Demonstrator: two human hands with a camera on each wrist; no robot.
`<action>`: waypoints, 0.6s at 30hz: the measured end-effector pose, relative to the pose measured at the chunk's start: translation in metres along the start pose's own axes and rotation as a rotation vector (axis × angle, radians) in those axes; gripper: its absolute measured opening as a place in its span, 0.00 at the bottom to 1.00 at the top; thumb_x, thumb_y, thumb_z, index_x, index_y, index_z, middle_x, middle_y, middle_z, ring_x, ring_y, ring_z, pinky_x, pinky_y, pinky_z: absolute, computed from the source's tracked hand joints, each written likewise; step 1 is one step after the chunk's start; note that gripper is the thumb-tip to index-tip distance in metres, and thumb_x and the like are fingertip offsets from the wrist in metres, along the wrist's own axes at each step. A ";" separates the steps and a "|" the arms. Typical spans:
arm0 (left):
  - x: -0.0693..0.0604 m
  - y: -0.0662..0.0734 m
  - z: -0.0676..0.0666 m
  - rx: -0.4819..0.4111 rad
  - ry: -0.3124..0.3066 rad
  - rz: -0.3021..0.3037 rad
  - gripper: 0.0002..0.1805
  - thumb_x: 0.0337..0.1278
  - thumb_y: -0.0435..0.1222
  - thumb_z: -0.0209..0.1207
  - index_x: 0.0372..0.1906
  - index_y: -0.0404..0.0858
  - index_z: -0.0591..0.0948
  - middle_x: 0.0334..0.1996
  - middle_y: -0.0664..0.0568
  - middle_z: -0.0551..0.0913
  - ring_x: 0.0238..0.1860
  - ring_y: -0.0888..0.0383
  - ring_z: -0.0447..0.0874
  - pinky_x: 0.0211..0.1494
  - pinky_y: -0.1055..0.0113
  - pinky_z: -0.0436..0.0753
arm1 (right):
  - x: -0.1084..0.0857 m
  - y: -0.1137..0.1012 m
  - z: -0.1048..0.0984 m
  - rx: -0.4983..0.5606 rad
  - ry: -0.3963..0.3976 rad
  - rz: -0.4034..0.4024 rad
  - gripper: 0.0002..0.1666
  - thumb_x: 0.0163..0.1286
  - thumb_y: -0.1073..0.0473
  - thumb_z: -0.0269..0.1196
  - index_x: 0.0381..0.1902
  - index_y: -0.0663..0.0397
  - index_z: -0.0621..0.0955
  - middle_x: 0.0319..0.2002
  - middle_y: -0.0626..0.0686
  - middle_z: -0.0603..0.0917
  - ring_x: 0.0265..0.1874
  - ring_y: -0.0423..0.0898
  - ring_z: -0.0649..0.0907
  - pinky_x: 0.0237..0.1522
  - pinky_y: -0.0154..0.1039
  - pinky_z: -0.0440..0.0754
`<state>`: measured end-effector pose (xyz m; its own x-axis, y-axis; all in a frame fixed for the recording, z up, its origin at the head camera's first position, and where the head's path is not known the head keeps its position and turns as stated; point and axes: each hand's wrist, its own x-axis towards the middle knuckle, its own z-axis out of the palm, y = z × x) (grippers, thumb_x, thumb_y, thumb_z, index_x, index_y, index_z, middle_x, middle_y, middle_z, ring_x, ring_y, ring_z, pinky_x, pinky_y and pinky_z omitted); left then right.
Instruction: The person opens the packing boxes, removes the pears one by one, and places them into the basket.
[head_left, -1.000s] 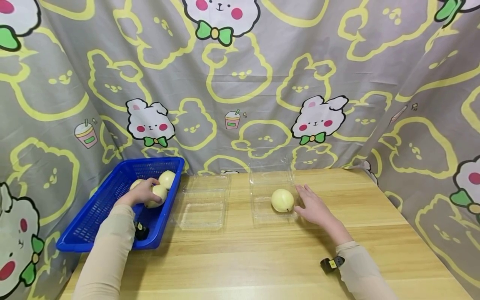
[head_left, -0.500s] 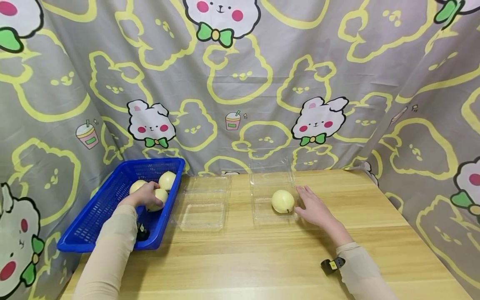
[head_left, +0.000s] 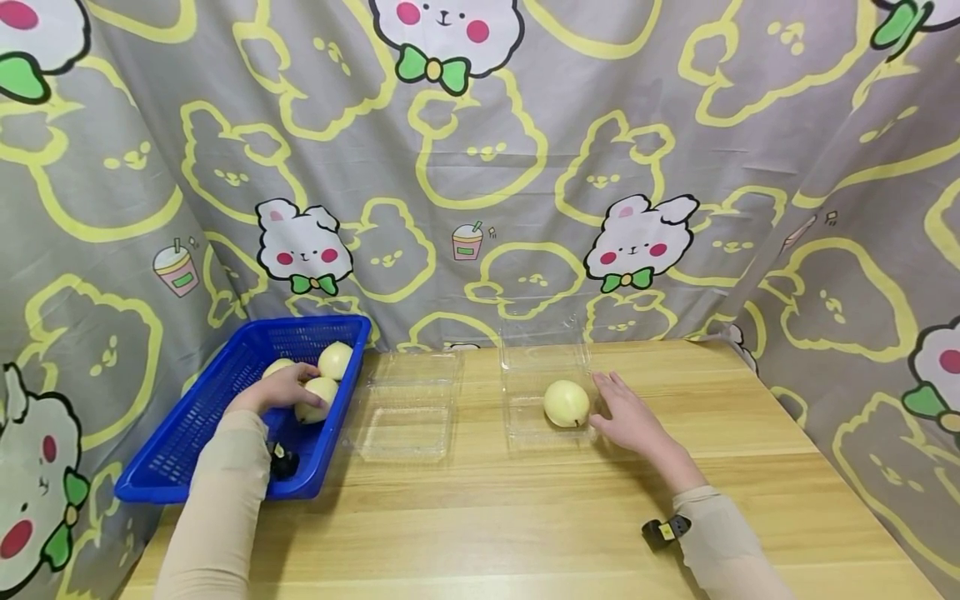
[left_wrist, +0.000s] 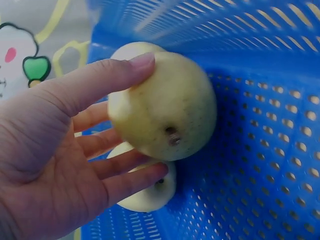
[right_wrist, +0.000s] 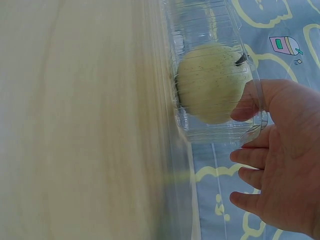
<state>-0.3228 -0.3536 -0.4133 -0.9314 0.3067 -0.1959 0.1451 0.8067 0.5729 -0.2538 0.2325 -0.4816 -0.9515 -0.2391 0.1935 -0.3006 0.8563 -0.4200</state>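
Note:
My left hand (head_left: 281,387) reaches into a blue basket (head_left: 187,467) at the left. Its thumb lies on a pale yellow pear (left_wrist: 165,107) and its fingers go behind that pear, holding it. The fingertips are partly hidden. Another pear (left_wrist: 150,192) sits below it in the left wrist view, close to the little finger. My right hand (head_left: 630,417) is beside a clear plastic box (right_wrist: 220,135), its fingers extended and its thumb against the box's side. One pear (head_left: 566,404) lies in that box, with its lid (head_left: 540,342) raised.
A second clear plastic box (head_left: 401,429) stands open between the basket and the pear's box. More pears, such as the one (head_left: 334,361) at the basket's far corner, surround my left hand. A patterned curtain (head_left: 480,208) hangs behind the wooden table (head_left: 487,525).
My left hand has shifted slightly around the pear in the basket, and more of that pear shows. The right hand and the boxes look unchanged.

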 end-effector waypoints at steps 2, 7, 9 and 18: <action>-0.001 0.000 -0.001 -0.043 -0.027 -0.038 0.48 0.45 0.46 0.72 0.63 0.20 0.65 0.58 0.20 0.70 0.54 0.36 0.77 0.50 0.53 0.82 | 0.000 -0.001 0.000 0.005 -0.002 0.007 0.46 0.61 0.55 0.62 0.72 0.69 0.59 0.72 0.68 0.62 0.73 0.68 0.57 0.69 0.67 0.59; -0.003 0.003 -0.003 -0.111 -0.074 -0.109 0.43 0.54 0.41 0.68 0.67 0.21 0.61 0.64 0.18 0.61 0.63 0.28 0.68 0.58 0.41 0.78 | -0.001 -0.001 -0.001 0.009 -0.006 0.013 0.46 0.61 0.55 0.62 0.72 0.69 0.59 0.72 0.68 0.62 0.73 0.67 0.57 0.69 0.68 0.58; -0.004 0.003 -0.004 -0.106 -0.078 -0.106 0.42 0.56 0.40 0.66 0.67 0.21 0.61 0.64 0.18 0.62 0.62 0.28 0.69 0.58 0.40 0.78 | 0.000 -0.001 -0.002 0.006 -0.008 0.009 0.46 0.61 0.55 0.62 0.72 0.69 0.59 0.72 0.68 0.62 0.73 0.68 0.57 0.69 0.68 0.58; -0.008 0.006 -0.008 -0.117 -0.035 -0.089 0.41 0.57 0.43 0.66 0.68 0.25 0.63 0.64 0.20 0.65 0.62 0.31 0.72 0.57 0.42 0.80 | 0.001 0.001 0.001 -0.006 -0.002 0.005 0.45 0.61 0.56 0.61 0.72 0.69 0.59 0.72 0.68 0.62 0.73 0.67 0.58 0.69 0.68 0.60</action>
<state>-0.3167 -0.3554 -0.4023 -0.9265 0.2557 -0.2759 0.0211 0.7677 0.6404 -0.2546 0.2328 -0.4823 -0.9532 -0.2353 0.1898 -0.2951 0.8604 -0.4155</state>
